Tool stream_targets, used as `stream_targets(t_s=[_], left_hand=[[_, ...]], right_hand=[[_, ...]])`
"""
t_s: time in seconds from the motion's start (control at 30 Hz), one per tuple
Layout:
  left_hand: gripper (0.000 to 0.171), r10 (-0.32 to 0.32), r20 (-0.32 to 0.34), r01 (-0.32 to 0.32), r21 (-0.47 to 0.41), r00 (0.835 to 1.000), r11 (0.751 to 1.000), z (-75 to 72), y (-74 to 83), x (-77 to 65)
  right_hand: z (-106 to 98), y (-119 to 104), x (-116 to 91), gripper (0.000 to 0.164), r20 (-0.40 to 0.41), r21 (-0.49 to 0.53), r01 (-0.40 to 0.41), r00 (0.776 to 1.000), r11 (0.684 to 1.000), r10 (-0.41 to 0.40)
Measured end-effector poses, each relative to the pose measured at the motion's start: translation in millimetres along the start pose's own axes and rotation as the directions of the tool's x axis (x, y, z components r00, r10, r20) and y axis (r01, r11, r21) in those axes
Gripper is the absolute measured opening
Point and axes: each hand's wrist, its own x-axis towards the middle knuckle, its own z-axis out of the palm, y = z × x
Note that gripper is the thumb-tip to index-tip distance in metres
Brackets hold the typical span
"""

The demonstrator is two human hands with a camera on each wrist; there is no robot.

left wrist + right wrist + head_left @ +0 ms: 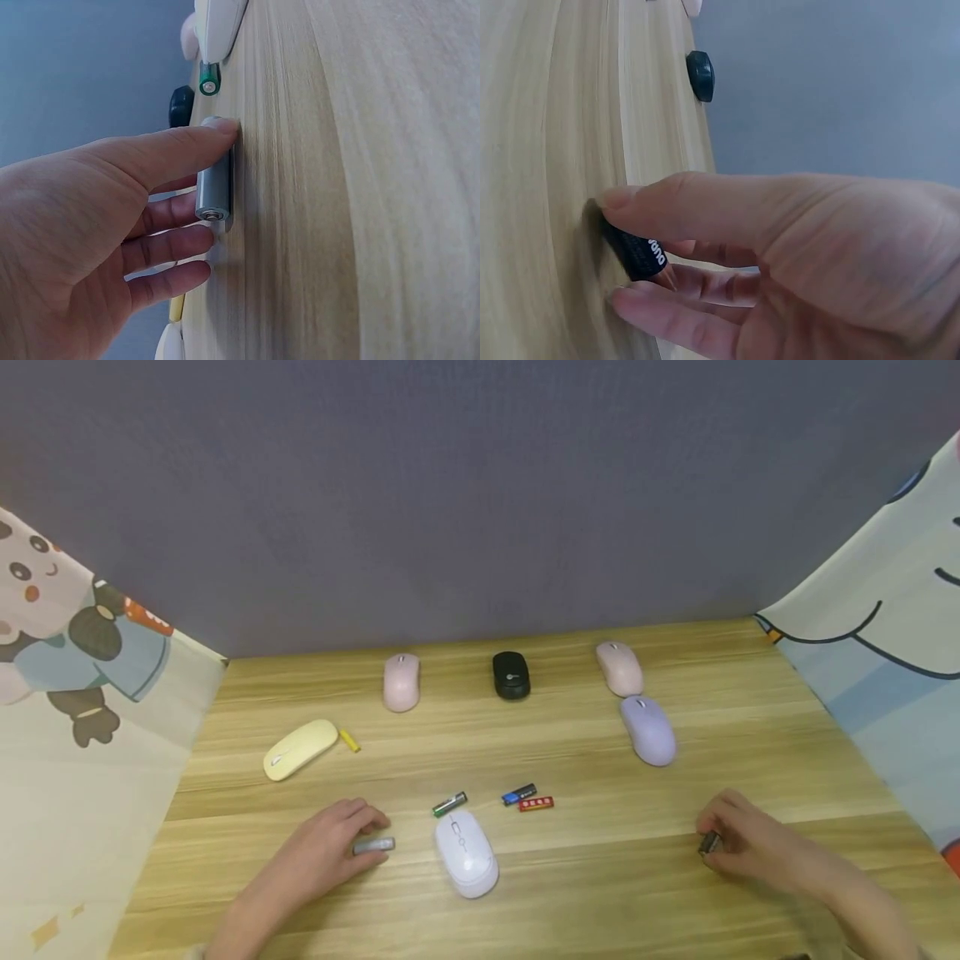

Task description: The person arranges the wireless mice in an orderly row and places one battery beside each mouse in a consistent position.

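Between thumb and fingers my left hand holds a grey battery, low against the wooden tabletop. In the left wrist view the thumb lies across that grey battery, and one end of it points out below. Over on the right, my right hand grips a black battery with a copper-coloured end. Part of its white lettering shows in the right wrist view, where the thumb covers the upper part of the black battery. A white mouse lies to the right of my left hand.
A green-ended battery lies above the white mouse, with a blue-and-black battery and a red one to its right. Farther back are yellow, pink, black and purple mice. A yellow battery sits beside the yellow mouse.
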Motion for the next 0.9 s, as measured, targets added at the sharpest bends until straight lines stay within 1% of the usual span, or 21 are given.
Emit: stream_targets(t_s=[0.13, 0.23, 0.3, 0.37, 0.47, 0.57, 0.7, 0.83, 0.9], left_hand=[[0.034, -0.003, 0.002, 0.003, 0.001, 1.000, 1.000, 0.0, 0.8, 0.7], [0.033, -0.001, -0.001, 0.001, 0.001, 1.000, 1.000, 0.1, 1.2, 1.2], [0.032, -0.001, 0.002, 0.001, 0.000, 1.000, 1.000, 0.2, 1.5, 1.8], [0.030, -0.002, 0.007, 0.002, -0.002, 1.000, 1.000, 0.1, 2.1, 2.8], [0.025, 0.004, 0.011, -0.004, -0.007, 1.000, 1.000, 0.0, 3.1, 4.5], [0.019, 0.022, 0.004, -0.022, -0.013, 1.000, 1.000, -0.2, 3.8, 6.6], [0.015, 0.038, 0.005, -0.038, -0.011, 0.999, 0.999, 0.1, 3.6, 10.2], [0.015, 0.038, 0.015, -0.037, -0.007, 0.999, 0.999, 0.5, 4.2, 13.5], [0.015, 0.043, 0.009, -0.042, -0.004, 0.999, 0.999, 0.1, 5.4, 14.7]], right_hand=[[1, -2, 9, 0.040, -0.043, -0.061, 0.005, 0.999, 0.998, -0.008], [2, -3, 16, 0.041, -0.082, -0.097, 0.018, 0.996, 0.995, -0.026], [3, -3, 21, 0.041, -0.093, -0.124, 0.035, 0.995, 0.992, -0.046], [4, -3, 26, 0.041, -0.092, -0.146, 0.047, 0.994, 0.988, -0.060], [6, -3, 33, 0.038, -0.063, -0.171, 0.052, 0.996, 0.984, -0.063], [6, -4, 40, 0.034, -0.049, -0.201, 0.067, 0.996, 0.977, -0.078], [7, -9, 49, 0.030, -0.036, -0.200, 0.081, 0.995, 0.977, -0.090], [8, -15, 60, 0.026, -0.016, -0.176, 0.049, 0.999, 0.983, -0.052], [8, -18, 66, 0.024, 0.002, -0.171, 0.026, 1.000, 0.985, -0.027]])
